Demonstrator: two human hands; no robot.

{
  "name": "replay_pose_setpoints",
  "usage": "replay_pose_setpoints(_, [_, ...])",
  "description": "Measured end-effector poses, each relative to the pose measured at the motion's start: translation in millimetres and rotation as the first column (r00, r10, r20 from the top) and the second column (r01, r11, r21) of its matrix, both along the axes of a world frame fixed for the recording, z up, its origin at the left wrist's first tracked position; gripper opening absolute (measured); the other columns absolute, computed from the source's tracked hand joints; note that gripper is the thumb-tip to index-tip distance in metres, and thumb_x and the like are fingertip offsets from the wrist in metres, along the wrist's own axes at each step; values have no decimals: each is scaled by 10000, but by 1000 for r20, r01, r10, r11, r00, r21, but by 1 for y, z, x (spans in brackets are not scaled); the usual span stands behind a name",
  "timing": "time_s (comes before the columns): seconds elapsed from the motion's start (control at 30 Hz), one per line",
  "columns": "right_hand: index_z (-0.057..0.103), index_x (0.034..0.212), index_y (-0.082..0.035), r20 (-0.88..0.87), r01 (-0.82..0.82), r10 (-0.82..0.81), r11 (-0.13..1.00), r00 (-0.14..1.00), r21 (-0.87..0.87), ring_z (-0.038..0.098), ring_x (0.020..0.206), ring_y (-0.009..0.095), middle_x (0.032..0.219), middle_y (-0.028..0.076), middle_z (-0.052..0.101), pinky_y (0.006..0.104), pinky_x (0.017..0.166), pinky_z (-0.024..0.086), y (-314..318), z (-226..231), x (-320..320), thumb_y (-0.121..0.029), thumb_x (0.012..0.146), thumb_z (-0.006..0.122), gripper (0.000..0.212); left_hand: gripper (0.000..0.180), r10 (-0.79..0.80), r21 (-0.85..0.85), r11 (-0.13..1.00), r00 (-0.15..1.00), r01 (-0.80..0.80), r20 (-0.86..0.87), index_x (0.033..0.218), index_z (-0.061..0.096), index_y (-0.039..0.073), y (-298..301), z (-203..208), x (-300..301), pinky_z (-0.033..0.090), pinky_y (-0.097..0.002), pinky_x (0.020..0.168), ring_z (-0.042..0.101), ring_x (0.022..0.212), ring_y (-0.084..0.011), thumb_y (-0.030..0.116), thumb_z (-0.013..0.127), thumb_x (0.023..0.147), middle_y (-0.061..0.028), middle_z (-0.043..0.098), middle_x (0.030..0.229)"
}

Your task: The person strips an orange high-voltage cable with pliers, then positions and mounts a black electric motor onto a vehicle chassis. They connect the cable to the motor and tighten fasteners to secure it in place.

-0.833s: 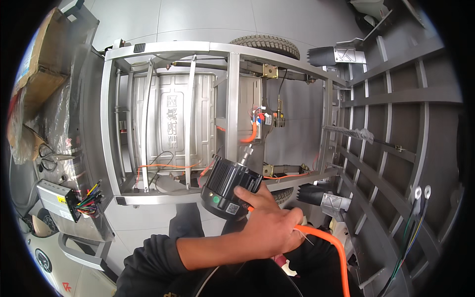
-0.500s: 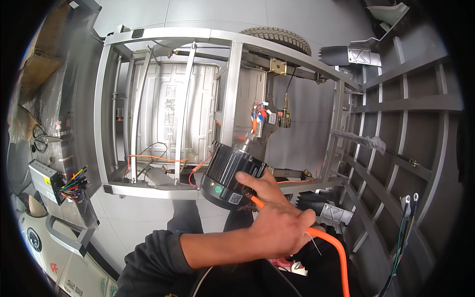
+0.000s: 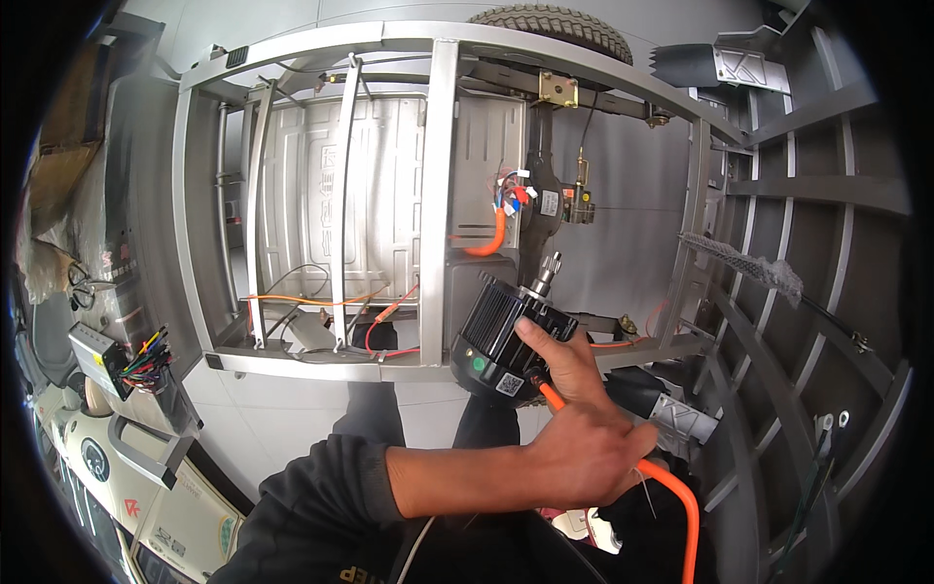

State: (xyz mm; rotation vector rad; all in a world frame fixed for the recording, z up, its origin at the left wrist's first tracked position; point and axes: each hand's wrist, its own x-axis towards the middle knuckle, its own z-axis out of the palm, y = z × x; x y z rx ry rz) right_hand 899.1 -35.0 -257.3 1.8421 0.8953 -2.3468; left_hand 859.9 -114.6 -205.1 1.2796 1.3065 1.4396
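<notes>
The silver metal frame (image 3: pixel 443 195) looks partly assembled: the axle (image 3: pixel 542 219) lies across beneath its right half, the far tyre (image 3: pixel 559 24) stands against its far rail, and a pressed silver panel (image 3: pixel 375 185) shows below its left half. What looks undone is the black motor (image 3: pixel 501 336), held above the frame's near rail and fastened to nothing visible, its toothed shaft (image 3: pixel 548 273) bare and pointing into the frame. Whether its casing touches the rail, I cannot tell. The right hand (image 3: pixel 574 365) grips the motor at its right side, thumb on top and fingers out of sight; the left hand (image 3: pixel 579 457) crosses over it, on the near side of the frame, closed around the orange cable (image 3: pixel 693 526) that leaves the motor. Inside the frame, by the axle, a bundle of coloured wires (image 3: pixel 514 195) ends in loose connectors, seemingly unjoined.

Pale grey tiled floor (image 3: pixel 258 419) spreads around the frame. A slatted dark metal structure (image 3: pixel 817 190) fills the space to its right. Off its near left corner stands a cream vehicle (image 3: pixel 185 496); left of the frame are a cardboard box (image 3: pixel 63 180), a silver control box (image 3: pixel 92 355) with loose coloured leads, and a pair of scissors (image 3: pixel 81 286)
</notes>
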Motion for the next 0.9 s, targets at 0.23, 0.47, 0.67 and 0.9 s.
replay_pose_setpoints(0.23, [710, 1143, 32, 17, -184, 184, 977, 983, 104, 739, 875, 132, 1016, 78, 769, 309, 784, 603, 10, -8, 26, -138, 901, 873, 338, 311, -79, -5, 997, 997, 79, 17, 835, 564, 10, 9, 1, 23, 485, -451, 546, 643, 615, -315, 220, 787, 783, -124, 599, 672])
replay_pose_setpoints(0.47, [205, 1636, 17, 24, -46, 46, 999, 999, 17, 634, 1228, 266, 1415, 143, 575, 371, 1022, 564, 16, -40, 85, -131, 840, 893, 1063, 288, 5, 29, 1000, 1000, -5, 27, 822, 569, 35, 7, 0, 23, 468, -455, 497, 621, 540, -308, 200, 787, 732, -88, 581, 624])
replay_pose_setpoints(0.67, [346, 1607, -4, -370, 123, -216, 958, 904, -258, 651, 1265, 293, 1396, 140, 629, 468, 1095, 544, 0, -53, 112, -176, 827, 863, 951, 300, -21, 84, 996, 996, 14, 89, 832, 570, 55, 1, 8, 27, 481, -452, 506, 659, 586, -307, 181, 786, 666, -84, 627, 663])
replay_pose_setpoints(0.9, [540, 1472, -13, -352, 219, -395, 868, 849, -446, 679, 1228, 299, 1322, 137, 695, 471, 1078, 561, -20, -58, 136, -254, 824, 869, 766, 519, -126, 97, 988, 989, 119, 71, 1145, 689, -38, 0, 3, 37, 500, -445, 528, 662, 600, -283, 155, 740, 666, -55, 576, 648])
